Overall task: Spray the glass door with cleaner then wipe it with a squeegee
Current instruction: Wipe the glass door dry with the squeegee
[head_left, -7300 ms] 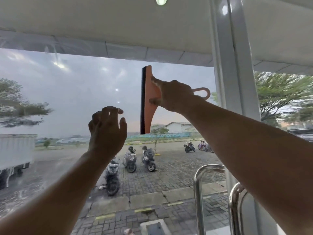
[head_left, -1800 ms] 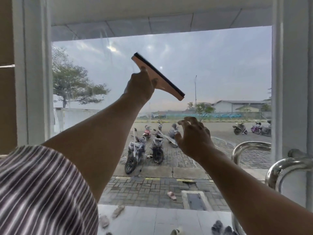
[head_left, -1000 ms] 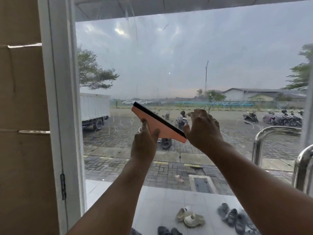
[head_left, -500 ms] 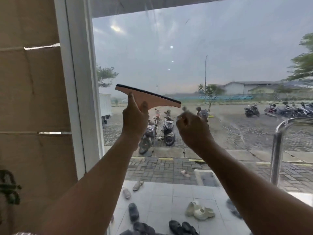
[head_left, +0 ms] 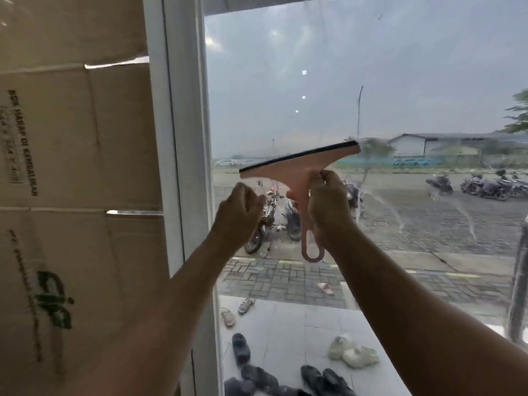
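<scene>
A pink squeegee [head_left: 297,167] with a black rubber blade lies against the glass door [head_left: 371,81], blade on top and tilted up to the right, handle loop hanging down. My right hand [head_left: 328,207] grips its handle just under the blade. My left hand [head_left: 237,210] is beside it to the left, just below the blade's left end, fingers curled with nothing in them. Wet streaks run down the glass to the right of the squeegee. No spray bottle is in view.
The white door frame [head_left: 183,138] stands right beside my left hand, with stacked cardboard boxes [head_left: 71,167] further left. A metal door handle [head_left: 518,281] shows at the right edge. Outside are sandals and shoes [head_left: 354,352] on tiles and parked motorbikes [head_left: 265,224].
The squeegee has passed from my left hand to my right hand. Its blade now tilts up to the right. My view has shifted left towards the frame.
</scene>
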